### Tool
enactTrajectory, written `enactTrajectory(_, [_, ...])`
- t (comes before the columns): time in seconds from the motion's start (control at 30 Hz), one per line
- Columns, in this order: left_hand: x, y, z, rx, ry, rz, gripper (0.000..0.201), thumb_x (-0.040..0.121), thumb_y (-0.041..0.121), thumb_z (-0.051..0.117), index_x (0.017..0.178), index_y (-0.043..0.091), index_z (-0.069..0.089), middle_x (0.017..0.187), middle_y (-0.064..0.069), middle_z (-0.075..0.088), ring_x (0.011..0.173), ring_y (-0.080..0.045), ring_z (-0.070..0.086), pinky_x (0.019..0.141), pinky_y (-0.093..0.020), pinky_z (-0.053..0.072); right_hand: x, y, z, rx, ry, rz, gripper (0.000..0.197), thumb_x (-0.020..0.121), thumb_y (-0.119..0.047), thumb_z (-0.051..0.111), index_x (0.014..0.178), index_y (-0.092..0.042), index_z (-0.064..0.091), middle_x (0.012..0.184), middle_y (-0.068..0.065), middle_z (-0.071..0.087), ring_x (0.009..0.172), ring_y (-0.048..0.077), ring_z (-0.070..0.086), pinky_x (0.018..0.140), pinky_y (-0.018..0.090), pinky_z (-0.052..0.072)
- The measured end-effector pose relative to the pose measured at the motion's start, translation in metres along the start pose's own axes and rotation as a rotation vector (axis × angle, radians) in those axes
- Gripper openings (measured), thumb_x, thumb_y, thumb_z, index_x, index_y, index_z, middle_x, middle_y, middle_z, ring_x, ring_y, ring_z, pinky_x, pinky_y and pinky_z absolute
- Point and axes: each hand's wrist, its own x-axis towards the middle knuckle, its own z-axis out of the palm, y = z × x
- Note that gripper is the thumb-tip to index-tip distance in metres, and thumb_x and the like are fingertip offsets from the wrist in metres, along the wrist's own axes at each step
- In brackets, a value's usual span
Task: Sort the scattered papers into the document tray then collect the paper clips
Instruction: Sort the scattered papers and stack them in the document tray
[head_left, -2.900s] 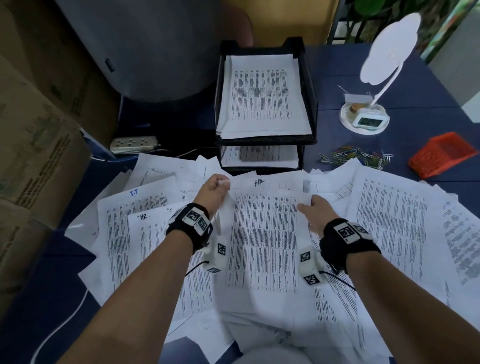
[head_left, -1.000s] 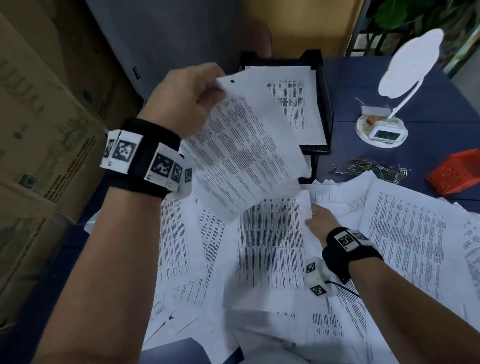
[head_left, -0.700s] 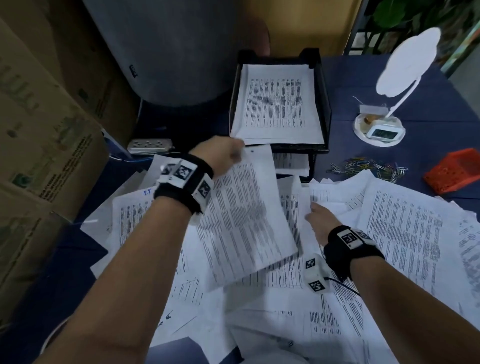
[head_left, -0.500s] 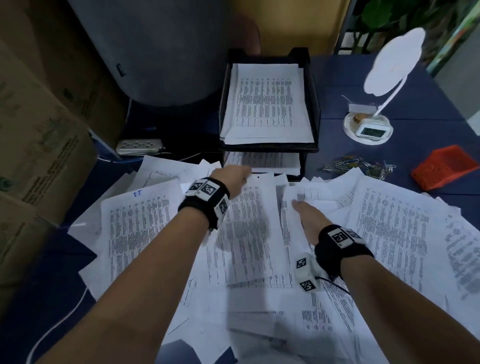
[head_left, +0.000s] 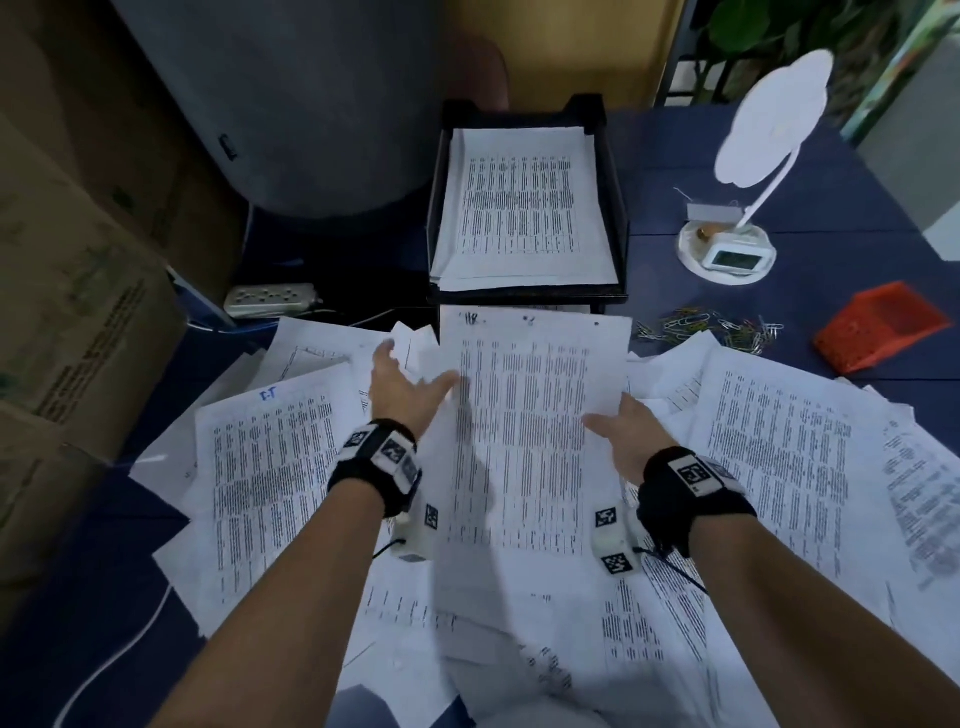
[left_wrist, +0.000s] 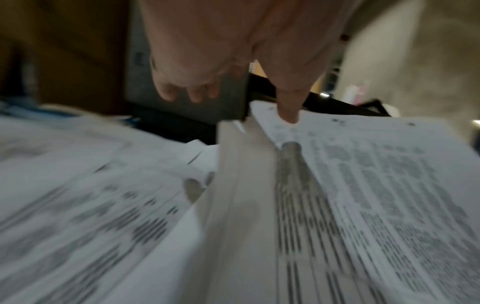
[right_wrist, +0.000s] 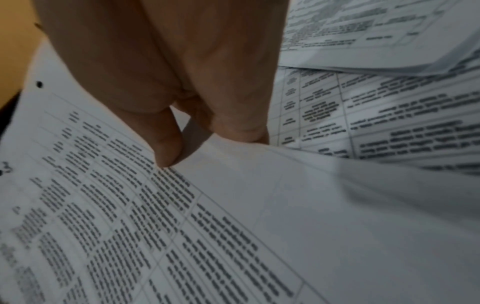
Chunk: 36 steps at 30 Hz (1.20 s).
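Note:
A printed sheet (head_left: 530, 431) marked by hand at its top hangs just above the scattered papers (head_left: 270, 467), its far edge at the lower tier of the black document tray (head_left: 434, 208). My right hand (head_left: 621, 431) pinches the sheet's right edge; in the right wrist view the thumb and fingers of that hand (right_wrist: 187, 142) close on the sheet (right_wrist: 130, 205). My left hand (head_left: 405, 382) is spread at the sheet's left edge, and in the left wrist view its thumb (left_wrist: 288, 111) rests on the sheet's (left_wrist: 363, 185) top. Coloured paper clips (head_left: 706, 330) lie right of the tray.
The tray's top tier holds a stack of sheets (head_left: 519, 208). An orange basket (head_left: 878, 332) and a white lamp with a clock (head_left: 727, 249) stand at the right. Cardboard boxes (head_left: 78, 312), a power strip (head_left: 270, 299) and a grey rounded object (head_left: 311, 104) are at the left and back.
My left hand brought a lifted sheet down onto the pile and opened. My right hand now pinches the edge of a sheet, which has slid toward the tray.

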Motion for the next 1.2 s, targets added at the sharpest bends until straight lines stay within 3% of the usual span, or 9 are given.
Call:
enactTrajectory(0.13, [-0.013,-0.012,-0.011,-0.064,-0.205,-0.083,0.063,0.086,0.040,0.065,0.137,0.014,0.040,0.123,-0.001,0.051,0.120,-0.025,0.050,0.095,-0.033,0.040,-0.002,-0.026,0.007,0.096,0.021,-0.115,0.034,0.093,-0.005,0.055,0.127,-0.005,0.054,0.122,0.009,0.062,0.107,0.025,0.060,0.096,0.038,0.048])
enactTrajectory(0.23, [-0.020,0.002,-0.014,-0.187,-0.096,0.035,0.026,0.091,0.022,0.062,0.114,0.013,0.055,0.109,0.000,0.061,0.103,-0.018,0.058,0.089,-0.030,0.044,-0.006,-0.049,0.017,0.119,0.081,-0.241,0.031,0.091,-0.004,0.059,0.122,-0.003,0.059,0.114,0.007,0.067,0.104,0.022,0.064,0.085,0.028,0.050])
enactTrajectory(0.3, [-0.022,0.017,-0.018,-0.309,-0.013,0.121,0.018,0.093,0.016,0.059,0.110,0.017,0.056,0.108,0.003,0.063,0.101,-0.014,0.058,0.092,-0.028,0.045,-0.012,-0.068,0.022,0.106,0.152,-0.353,0.021,0.090,-0.006,0.061,0.111,-0.003,0.061,0.100,-0.002,0.069,0.090,0.004,0.066,0.077,0.018,0.050])
enactTrajectory(0.4, [-0.024,0.038,-0.024,-0.382,0.112,0.299,0.015,0.095,0.014,0.055,0.110,0.015,0.058,0.114,-0.002,0.064,0.105,-0.012,0.060,0.091,-0.022,0.047,-0.026,-0.096,0.031,0.108,0.247,-0.534,0.014,0.090,-0.003,0.060,0.097,-0.015,0.055,0.085,-0.013,0.060,0.066,-0.018,0.057,0.062,0.003,0.044])
enactTrajectory(0.53, [-0.033,0.055,-0.030,-0.508,0.196,0.422,0.026,0.094,0.003,0.053,0.094,0.028,0.056,0.119,-0.015,0.061,0.112,-0.019,0.058,0.098,-0.027,0.048,-0.037,-0.112,0.039,0.127,0.307,-0.659,0.017,0.089,-0.005,0.061,0.104,-0.010,0.055,0.091,-0.008,0.064,0.074,-0.011,0.059,0.071,0.008,0.048])
enactTrajectory(0.73, [-0.038,0.038,-0.031,-0.488,0.122,0.258,0.040,0.091,0.005,0.059,0.129,0.004,0.047,0.123,-0.008,0.060,0.116,-0.019,0.056,0.104,-0.039,0.043,-0.034,-0.096,0.041,0.065,0.225,-0.573,0.023,0.087,0.001,0.061,0.103,-0.013,0.052,0.088,-0.012,0.062,0.070,-0.017,0.059,0.065,0.004,0.046])
enactTrajectory(0.93, [-0.028,0.036,-0.043,-0.509,0.127,0.073,0.027,0.088,0.010,0.064,0.107,0.004,0.046,0.086,0.000,0.048,0.082,-0.013,0.048,0.092,-0.034,0.038,-0.020,-0.077,0.039,0.066,0.192,-0.411,0.034,0.082,0.009,0.050,0.108,-0.013,0.050,0.092,-0.004,0.064,0.087,0.015,0.061,0.079,0.028,0.050])
enactTrajectory(1.07, [-0.023,0.049,-0.050,-0.561,0.010,0.208,0.026,0.078,-0.010,0.061,0.085,0.012,0.050,0.084,0.001,0.061,0.074,-0.003,0.059,0.074,-0.019,0.049,-0.022,-0.081,0.045,0.065,0.145,-0.455,0.032,0.086,0.008,0.051,0.111,-0.013,0.054,0.094,-0.006,0.063,0.087,0.007,0.060,0.084,0.024,0.049])
enactTrajectory(1.2, [-0.026,0.063,-0.050,-0.634,0.075,0.303,0.028,0.084,0.001,0.066,0.105,0.013,0.052,0.100,0.003,0.063,0.087,0.002,0.061,0.080,-0.017,0.053,-0.025,-0.092,0.050,0.111,0.163,-0.554,0.032,0.087,0.006,0.051,0.114,-0.013,0.052,0.098,-0.008,0.064,0.087,0.001,0.062,0.074,0.010,0.049])
